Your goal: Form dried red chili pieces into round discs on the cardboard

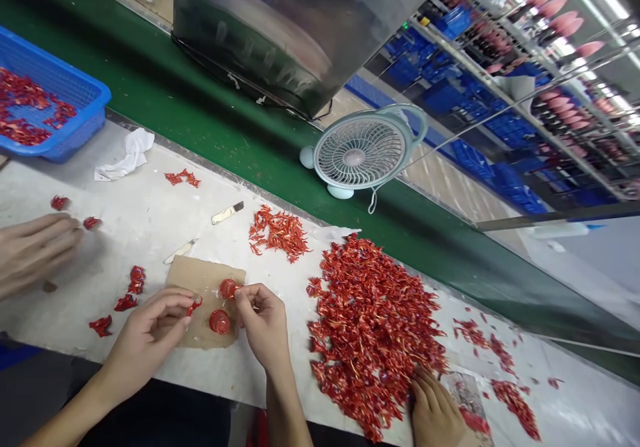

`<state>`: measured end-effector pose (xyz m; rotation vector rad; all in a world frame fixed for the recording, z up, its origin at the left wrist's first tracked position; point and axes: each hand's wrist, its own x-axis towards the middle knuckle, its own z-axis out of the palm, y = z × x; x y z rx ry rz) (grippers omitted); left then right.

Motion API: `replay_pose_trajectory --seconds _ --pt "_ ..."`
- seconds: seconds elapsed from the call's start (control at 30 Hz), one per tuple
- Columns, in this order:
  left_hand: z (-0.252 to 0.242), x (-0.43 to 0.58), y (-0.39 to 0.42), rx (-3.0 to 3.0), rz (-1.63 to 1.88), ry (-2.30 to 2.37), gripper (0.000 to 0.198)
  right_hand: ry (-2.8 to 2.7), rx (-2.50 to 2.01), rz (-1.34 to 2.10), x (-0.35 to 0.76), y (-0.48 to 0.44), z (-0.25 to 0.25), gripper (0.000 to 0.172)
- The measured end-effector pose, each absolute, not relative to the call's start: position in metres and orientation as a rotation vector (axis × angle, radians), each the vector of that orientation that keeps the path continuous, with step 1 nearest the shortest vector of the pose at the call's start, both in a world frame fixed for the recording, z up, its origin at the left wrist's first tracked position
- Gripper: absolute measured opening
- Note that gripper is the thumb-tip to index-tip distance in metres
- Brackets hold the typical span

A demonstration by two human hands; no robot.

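Note:
My left hand [150, 327] is closed in a pinch on a small red plastic piece [194, 305]. My right hand [260, 320] is closed too, its fingertips holding a round red cap [229, 288]. Both hands hover over a brown cardboard sheet [197, 275] on the white worktable. A second round red cap [219, 321] lies on the cardboard between the hands. A large heap of red plastic pieces [370, 327] sits just right of my right hand.
Another person's hand [30, 250] rests at the far left, and a third hand [435, 410] reaches into the heap. A smaller red pile [277, 233], two small blades [227, 212], a white rag [125, 157], a blue basket [75, 87], a desk fan [360, 150] and a green conveyor belt [200, 113] lie beyond.

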<state>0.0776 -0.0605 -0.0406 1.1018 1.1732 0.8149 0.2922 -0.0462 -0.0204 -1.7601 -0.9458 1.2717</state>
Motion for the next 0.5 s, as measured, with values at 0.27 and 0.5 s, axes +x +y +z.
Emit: replay_pose_trajectory --seconds 0.27,0.5 --pt "-0.026 0.081 -0.057 0.781 0.791 1.12 0.026 -0.81 -1.524 1.458 0.296 -0.049 -0.017 0.033" --pt "-0.014 0.096 -0.047 0.658 0.816 0.991 0.025 -0.649 -1.301 1.601 0.293 -0.06 -0.006 0.029"
